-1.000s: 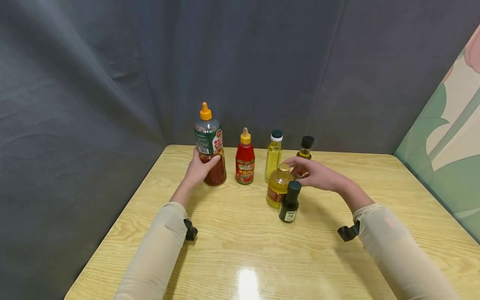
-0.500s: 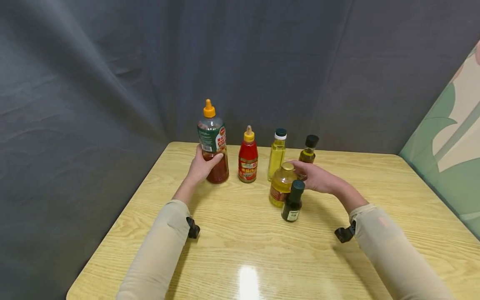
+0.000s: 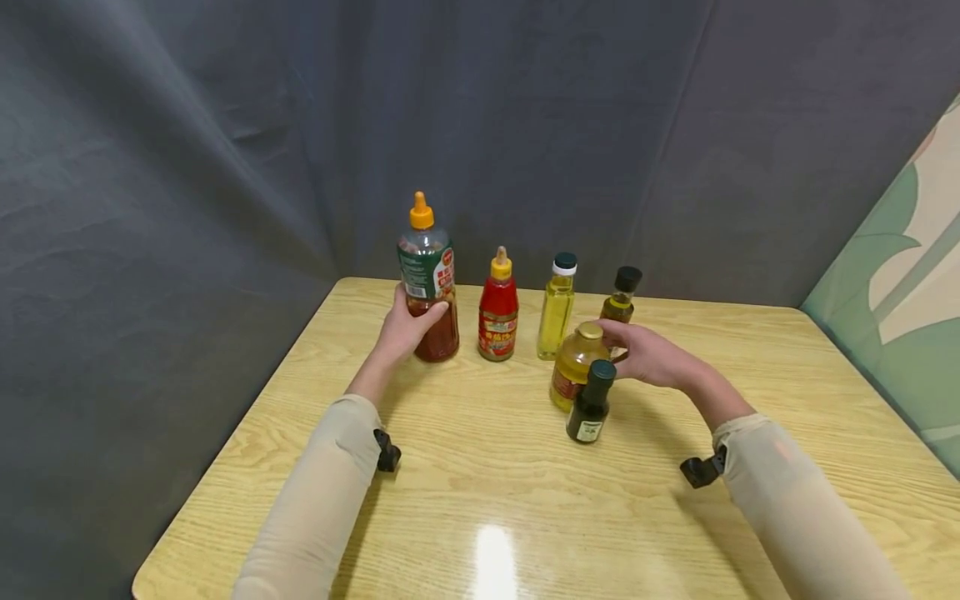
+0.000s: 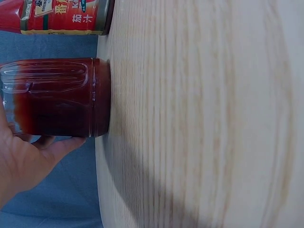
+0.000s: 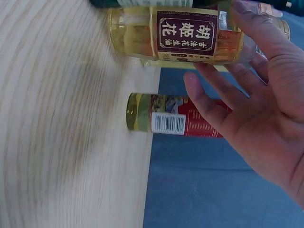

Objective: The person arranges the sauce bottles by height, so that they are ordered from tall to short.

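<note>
On a wood-grain table (dark curtain behind), left hand grips orange-capped bottle; right hand, gold-capped bottle.

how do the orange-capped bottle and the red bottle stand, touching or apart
Apart. The head view shows tabletop and curtain through a gap between the orange-capped bottle and the red bottle.

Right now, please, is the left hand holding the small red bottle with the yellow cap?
No, the left hand grips the tall, clear, orange-nozzled bottle, while the red bottle stands untouched.
</note>
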Action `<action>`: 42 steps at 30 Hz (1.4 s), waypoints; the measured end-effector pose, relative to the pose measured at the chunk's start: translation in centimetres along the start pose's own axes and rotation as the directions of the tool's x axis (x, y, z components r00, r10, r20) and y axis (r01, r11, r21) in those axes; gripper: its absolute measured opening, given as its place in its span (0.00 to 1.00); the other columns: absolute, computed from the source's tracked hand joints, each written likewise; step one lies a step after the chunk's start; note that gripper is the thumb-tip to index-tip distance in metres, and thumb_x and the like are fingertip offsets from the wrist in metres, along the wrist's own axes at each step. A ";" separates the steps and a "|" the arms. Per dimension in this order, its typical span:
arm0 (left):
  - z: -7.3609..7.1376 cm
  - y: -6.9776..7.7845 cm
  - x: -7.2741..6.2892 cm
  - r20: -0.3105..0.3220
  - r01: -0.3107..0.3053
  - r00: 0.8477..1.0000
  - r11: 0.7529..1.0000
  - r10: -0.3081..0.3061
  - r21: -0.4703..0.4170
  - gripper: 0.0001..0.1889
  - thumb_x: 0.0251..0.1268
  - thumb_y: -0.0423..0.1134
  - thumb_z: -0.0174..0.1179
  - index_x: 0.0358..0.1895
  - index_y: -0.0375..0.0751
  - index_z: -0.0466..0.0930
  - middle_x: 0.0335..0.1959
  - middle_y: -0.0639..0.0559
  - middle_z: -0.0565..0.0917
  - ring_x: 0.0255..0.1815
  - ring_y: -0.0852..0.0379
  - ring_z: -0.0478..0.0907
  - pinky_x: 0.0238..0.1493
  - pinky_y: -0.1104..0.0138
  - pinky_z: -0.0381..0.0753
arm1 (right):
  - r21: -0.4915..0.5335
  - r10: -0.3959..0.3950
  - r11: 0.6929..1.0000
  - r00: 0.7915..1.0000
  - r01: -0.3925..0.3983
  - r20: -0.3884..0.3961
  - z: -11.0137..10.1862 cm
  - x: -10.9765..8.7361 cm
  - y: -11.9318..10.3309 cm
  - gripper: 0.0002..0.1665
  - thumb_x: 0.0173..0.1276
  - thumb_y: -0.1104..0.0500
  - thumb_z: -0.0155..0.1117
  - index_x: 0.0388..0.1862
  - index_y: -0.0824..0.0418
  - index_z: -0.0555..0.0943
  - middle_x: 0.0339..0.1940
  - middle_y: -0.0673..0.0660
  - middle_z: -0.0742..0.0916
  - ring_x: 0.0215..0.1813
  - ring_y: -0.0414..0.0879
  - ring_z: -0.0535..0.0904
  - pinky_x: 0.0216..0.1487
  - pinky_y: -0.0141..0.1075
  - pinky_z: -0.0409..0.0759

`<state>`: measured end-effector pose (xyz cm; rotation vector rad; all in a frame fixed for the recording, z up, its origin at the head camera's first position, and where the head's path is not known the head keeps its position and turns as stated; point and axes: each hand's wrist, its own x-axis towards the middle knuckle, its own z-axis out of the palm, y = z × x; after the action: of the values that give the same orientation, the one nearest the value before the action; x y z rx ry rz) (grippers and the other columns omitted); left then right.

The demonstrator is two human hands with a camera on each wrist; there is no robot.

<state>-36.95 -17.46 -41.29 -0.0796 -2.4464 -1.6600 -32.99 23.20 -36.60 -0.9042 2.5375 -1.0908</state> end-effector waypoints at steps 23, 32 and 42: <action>-0.5 0.5 -0.4 0.013 0.010 1.000 1.000 -0.010 0.000 0.46 0.66 0.63 0.63 0.77 0.47 0.49 0.72 0.41 0.68 0.71 0.42 0.67 0.71 0.47 0.65 | -0.056 0.071 0.996 0.993 -0.076 -0.093 -2.5 -3.8 2.4 0.43 0.65 0.52 0.75 0.73 0.64 0.67 0.64 0.64 0.80 0.69 0.65 0.72 0.62 0.61 0.73; -0.3 0.6 -0.3 0.018 -0.005 1.000 1.000 0.005 -0.006 0.44 0.67 0.61 0.64 0.76 0.47 0.51 0.71 0.41 0.69 0.70 0.42 0.68 0.70 0.48 0.65 | -0.053 0.127 0.990 0.984 -0.134 -0.122 -3.7 -5.4 3.1 0.43 0.65 0.51 0.75 0.72 0.65 0.66 0.65 0.66 0.78 0.70 0.69 0.68 0.64 0.65 0.70; -0.2 0.7 -0.4 0.025 0.010 1.000 1.000 -0.009 -0.025 0.46 0.66 0.62 0.64 0.77 0.48 0.50 0.72 0.42 0.68 0.71 0.42 0.67 0.71 0.47 0.65 | -0.033 0.178 0.982 0.974 -0.185 -0.143 -4.9 -6.3 4.1 0.45 0.66 0.50 0.75 0.74 0.64 0.64 0.67 0.67 0.76 0.72 0.70 0.65 0.65 0.67 0.67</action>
<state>-36.48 -17.35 -40.66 -0.0929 -2.4487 -1.7037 -32.02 32.10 -36.31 -0.6102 2.7052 -1.0773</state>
